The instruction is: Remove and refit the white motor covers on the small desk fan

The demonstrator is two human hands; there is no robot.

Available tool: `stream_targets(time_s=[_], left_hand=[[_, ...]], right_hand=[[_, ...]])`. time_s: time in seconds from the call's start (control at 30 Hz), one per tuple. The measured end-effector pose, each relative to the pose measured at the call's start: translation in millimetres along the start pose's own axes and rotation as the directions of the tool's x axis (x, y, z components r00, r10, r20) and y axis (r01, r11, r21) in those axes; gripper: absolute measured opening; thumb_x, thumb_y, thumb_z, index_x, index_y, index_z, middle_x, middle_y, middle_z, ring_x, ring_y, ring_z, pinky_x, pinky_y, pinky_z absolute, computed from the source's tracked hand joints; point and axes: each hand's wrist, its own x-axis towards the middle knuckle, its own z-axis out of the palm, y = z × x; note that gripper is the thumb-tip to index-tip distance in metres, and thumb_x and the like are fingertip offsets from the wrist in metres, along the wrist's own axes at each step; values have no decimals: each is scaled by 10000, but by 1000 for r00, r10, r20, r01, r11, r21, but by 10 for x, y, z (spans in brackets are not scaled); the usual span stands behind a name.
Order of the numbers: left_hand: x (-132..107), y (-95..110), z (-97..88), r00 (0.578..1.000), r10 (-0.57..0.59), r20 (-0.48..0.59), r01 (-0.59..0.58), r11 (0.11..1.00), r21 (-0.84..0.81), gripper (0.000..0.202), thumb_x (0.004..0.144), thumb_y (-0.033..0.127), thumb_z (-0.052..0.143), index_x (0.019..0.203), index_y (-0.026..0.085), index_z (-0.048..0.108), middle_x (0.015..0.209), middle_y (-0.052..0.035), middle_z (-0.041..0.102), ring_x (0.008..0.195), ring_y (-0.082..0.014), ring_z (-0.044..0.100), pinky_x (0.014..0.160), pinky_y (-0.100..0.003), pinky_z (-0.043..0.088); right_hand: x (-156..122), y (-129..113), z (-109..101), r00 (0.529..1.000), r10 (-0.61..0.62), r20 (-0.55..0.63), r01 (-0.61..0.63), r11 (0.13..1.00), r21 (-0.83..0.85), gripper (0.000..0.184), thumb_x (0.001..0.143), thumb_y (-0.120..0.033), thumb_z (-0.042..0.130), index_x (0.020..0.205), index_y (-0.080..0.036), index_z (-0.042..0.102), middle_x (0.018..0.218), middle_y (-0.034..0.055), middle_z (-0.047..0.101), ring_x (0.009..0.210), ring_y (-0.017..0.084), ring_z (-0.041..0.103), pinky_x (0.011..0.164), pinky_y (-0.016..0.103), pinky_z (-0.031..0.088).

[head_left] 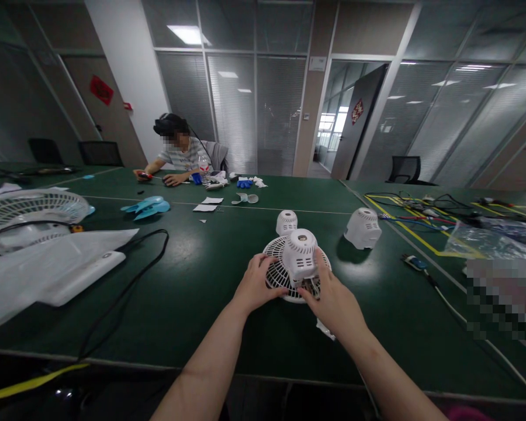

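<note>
White round slatted plastic fan grille [277, 276], domed vented motor housing [300, 255] on top, lies mid-bench on smooth dark green bench [193, 292]. Left hand [256, 285] and right hand [333, 299]: each grip closed on grille rim. Two spare domed housings behind [286, 222], [363, 229]; three total.

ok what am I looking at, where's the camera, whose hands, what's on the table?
One camera, worn on a person's head, looking forward and down; no robot. The two bare arms from the bottom edge are the wearer's. Left hand and right hand grip a white fan grille with a motor housing on top, resting on a green table. Two more housings stand behind, blue fan blades and a bigger grille lie left, cables right. Another person works at the far end.
</note>
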Motion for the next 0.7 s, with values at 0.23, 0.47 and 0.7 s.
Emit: stream_targets(time_s=[0.23,0.47,0.7], left_hand=[[36,-8,11,993,-74,-89,72,997,-26,361,855,405,573,1190,273,550,1241,-53,455,1154,-226,511,986,-393,452],[63,-38,-7,960,-149,-237,146,989,-28,209,879,282,518,1077,245,575,1143,-43,515,1065,-204,555,948,-380,469],[76,-39,-8,960,-199,-195,201,980,-10,224,866,267,518,1080,244,582,1172,-50,518,1052,-204,568,925,-374,482]], right_hand=[[5,-22,-30,984,40,-174,-25,996,88,878,888,-536,459,1524,-213,-53,1487,155,346,1272,323,464,950,454,473],[249,-202,58,992,84,-89,-75,992,97,1053,765,-521,629,1521,-264,-58,1435,159,366,1175,339,534,839,437,533],[240,170,11,992,96,-77,-86,989,120,1012,774,-424,609,1523,-235,-45,1276,130,521,1092,286,587,879,413,510]])
